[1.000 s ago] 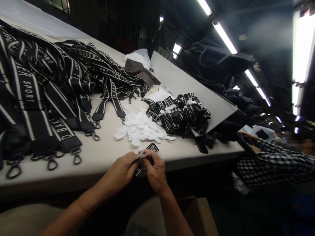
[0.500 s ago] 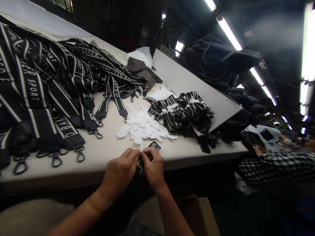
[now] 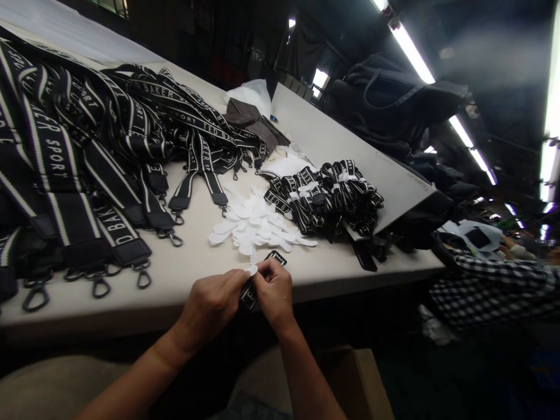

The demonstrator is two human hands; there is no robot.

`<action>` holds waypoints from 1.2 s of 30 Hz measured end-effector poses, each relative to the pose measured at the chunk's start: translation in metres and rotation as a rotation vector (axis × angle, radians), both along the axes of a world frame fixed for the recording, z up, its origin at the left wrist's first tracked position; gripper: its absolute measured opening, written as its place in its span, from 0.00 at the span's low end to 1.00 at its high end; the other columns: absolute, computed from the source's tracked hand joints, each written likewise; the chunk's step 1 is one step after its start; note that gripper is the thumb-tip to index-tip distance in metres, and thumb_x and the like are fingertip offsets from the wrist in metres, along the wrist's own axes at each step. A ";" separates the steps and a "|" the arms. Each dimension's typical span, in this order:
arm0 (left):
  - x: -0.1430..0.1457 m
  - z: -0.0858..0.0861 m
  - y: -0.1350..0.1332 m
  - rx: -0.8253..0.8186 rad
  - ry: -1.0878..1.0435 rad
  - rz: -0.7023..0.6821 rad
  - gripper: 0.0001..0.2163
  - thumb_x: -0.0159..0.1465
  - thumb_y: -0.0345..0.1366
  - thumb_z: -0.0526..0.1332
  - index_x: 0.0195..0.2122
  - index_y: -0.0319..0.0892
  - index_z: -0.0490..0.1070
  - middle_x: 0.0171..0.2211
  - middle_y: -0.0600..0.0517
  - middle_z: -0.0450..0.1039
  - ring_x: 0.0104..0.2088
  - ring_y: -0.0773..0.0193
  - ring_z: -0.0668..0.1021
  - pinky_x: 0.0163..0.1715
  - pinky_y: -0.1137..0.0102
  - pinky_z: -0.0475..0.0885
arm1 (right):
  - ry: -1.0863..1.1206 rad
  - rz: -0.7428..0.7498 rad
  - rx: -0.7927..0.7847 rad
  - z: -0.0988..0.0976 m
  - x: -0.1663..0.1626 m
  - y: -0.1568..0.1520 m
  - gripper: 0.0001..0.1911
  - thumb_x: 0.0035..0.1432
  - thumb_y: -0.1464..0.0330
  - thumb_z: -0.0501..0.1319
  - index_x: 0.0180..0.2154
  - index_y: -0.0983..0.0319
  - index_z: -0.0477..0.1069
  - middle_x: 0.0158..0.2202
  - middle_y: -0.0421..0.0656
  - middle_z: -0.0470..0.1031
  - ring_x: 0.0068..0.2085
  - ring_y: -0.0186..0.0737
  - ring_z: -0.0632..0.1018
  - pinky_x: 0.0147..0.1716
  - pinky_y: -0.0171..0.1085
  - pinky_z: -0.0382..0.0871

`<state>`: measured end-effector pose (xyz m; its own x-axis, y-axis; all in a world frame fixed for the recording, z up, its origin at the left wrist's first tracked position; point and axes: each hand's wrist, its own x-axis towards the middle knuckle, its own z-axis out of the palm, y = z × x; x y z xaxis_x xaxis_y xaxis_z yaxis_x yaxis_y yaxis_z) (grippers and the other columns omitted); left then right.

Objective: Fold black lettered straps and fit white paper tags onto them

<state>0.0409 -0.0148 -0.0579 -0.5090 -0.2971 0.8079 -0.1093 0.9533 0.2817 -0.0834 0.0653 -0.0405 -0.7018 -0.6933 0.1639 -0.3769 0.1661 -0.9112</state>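
At the table's front edge my left hand (image 3: pixel 214 300) is closed, thumb and forefinger pinching a white strip (image 3: pixel 252 269) with a rounded end. Against it, my right hand (image 3: pixel 276 291) is closed around a folded black-and-white lettered strap (image 3: pixel 248 297), whose ends show above and below the fingers. The white strip meets the strap between both hands; how far it wraps round is hidden by my fingers. Just beyond lies a loose pile of similar white strips (image 3: pixel 254 221). Bundled straps (image 3: pixel 326 195) bound with white strips sit to the right of that pile.
Long lettered straps with metal clips (image 3: pixel 56 157) cover the table's left side. Dark brown cloth (image 3: pixel 251 119) and a white plastic bag (image 3: pixel 251 96) lie farther back. A cardboard box (image 3: pixel 365 379) stands below the edge. A person in a checked garment (image 3: pixel 485 291) is at right.
My fingers have shifted slightly on the white strip, and its rounded end now shows between my fingertips. Both hands stay nearly in place. The view has turned a little.
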 end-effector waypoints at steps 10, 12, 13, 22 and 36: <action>-0.004 0.009 0.009 0.198 0.009 0.081 0.07 0.68 0.25 0.56 0.41 0.41 0.72 0.37 0.52 0.74 0.36 0.64 0.78 0.37 0.72 0.70 | -0.016 -0.022 -0.059 -0.001 -0.001 -0.001 0.06 0.50 0.67 0.65 0.31 0.60 0.70 0.24 0.34 0.67 0.22 0.31 0.61 0.24 0.32 0.57; -0.005 0.010 0.010 0.280 0.053 0.029 0.06 0.68 0.25 0.57 0.39 0.40 0.72 0.37 0.51 0.73 0.37 0.65 0.77 0.40 0.73 0.70 | -0.018 -0.026 -0.093 -0.001 0.000 -0.002 0.08 0.50 0.68 0.64 0.35 0.60 0.72 0.27 0.35 0.71 0.23 0.31 0.63 0.24 0.32 0.59; -0.006 0.010 0.010 0.323 0.077 -0.005 0.06 0.68 0.25 0.57 0.38 0.40 0.72 0.37 0.51 0.73 0.37 0.66 0.77 0.41 0.74 0.70 | -0.010 -0.020 -0.096 -0.001 0.001 -0.002 0.08 0.50 0.68 0.63 0.36 0.60 0.74 0.28 0.36 0.73 0.23 0.32 0.64 0.25 0.33 0.60; -0.006 0.000 0.009 0.649 0.187 -0.035 0.05 0.66 0.30 0.61 0.33 0.42 0.76 0.35 0.53 0.75 0.37 0.66 0.77 0.42 0.73 0.71 | 0.219 -0.043 -0.032 0.001 0.008 -0.005 0.05 0.51 0.70 0.62 0.28 0.58 0.78 0.26 0.37 0.77 0.25 0.36 0.72 0.34 0.35 0.68; -0.003 0.013 0.003 0.882 0.132 -0.037 0.06 0.61 0.39 0.63 0.31 0.45 0.77 0.33 0.53 0.77 0.35 0.62 0.78 0.40 0.69 0.72 | 0.308 -0.049 0.059 0.002 0.011 -0.007 0.03 0.53 0.70 0.63 0.29 0.58 0.76 0.27 0.36 0.77 0.28 0.37 0.74 0.33 0.35 0.65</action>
<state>0.0379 -0.0122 -0.0454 -0.4494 -0.8236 0.3461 0.0025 0.3862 0.9224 -0.0720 0.0583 -0.0388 -0.6583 -0.6744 0.3345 -0.6242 0.2405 -0.7433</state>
